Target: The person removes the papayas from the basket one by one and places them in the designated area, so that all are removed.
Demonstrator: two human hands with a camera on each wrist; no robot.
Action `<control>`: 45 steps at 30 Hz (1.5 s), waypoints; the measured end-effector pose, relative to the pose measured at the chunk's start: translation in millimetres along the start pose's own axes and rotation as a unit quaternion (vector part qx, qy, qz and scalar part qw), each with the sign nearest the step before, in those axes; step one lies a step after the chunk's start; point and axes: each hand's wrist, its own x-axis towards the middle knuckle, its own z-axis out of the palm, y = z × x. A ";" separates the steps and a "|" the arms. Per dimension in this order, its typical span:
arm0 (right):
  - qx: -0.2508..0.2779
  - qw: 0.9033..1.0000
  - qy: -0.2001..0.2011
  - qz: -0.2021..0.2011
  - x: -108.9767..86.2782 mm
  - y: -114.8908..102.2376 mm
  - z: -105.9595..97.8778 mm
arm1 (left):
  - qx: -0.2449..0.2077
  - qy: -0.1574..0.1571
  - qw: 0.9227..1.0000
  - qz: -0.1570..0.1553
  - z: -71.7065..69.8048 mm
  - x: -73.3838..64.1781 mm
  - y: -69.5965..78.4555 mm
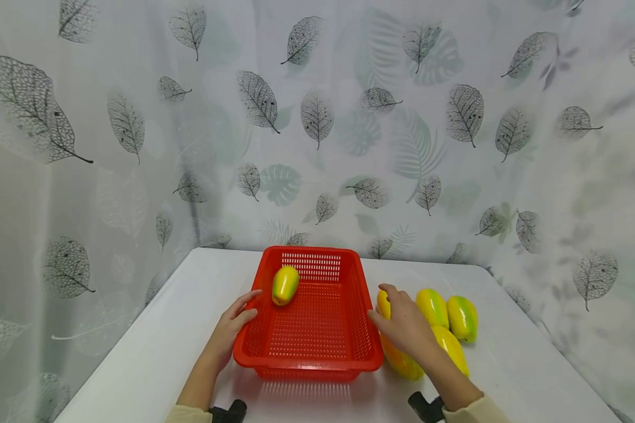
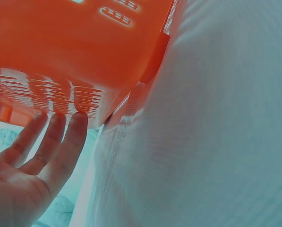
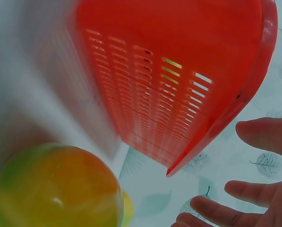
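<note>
A red plastic basket (image 1: 317, 329) with slotted walls sits on the table, one yellow-green mango-shaped fruit (image 1: 285, 286) lying in its far left part. My left hand (image 1: 229, 332) is at the basket's left side; in the left wrist view its extended fingers (image 2: 73, 135) reach the slotted wall. To the right of the basket, my right hand (image 1: 407, 326) hovers over a group of similar fruits (image 1: 432, 306), partly covering some. Its thumb and fingers are spread with nothing between them in the right wrist view, beside the basket rim. A yellow-orange fruit (image 3: 58, 189) shows large below.
The white table (image 1: 153, 346) reaches back to a leaf-printed curtain (image 1: 317, 117), which also hangs along both sides. Several fruits stand close together right of the basket, the outermost one (image 1: 463, 318) farthest right.
</note>
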 end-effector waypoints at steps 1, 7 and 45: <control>0.003 1.000 0.001 0.000 -0.3 -0.8 0.4 | 0.000 0.001 1.000 0.000 0.0 -0.2 0.0; 0.004 1.000 0.002 -0.006 0.3 -6.4 2.1 | 0.000 0.001 1.000 0.000 -0.4 -1.2 -0.6; 0.068 0.997 -0.013 -0.026 6.7 -31.8 11.8 | 0.003 0.003 1.000 0.004 0.3 -1.7 0.0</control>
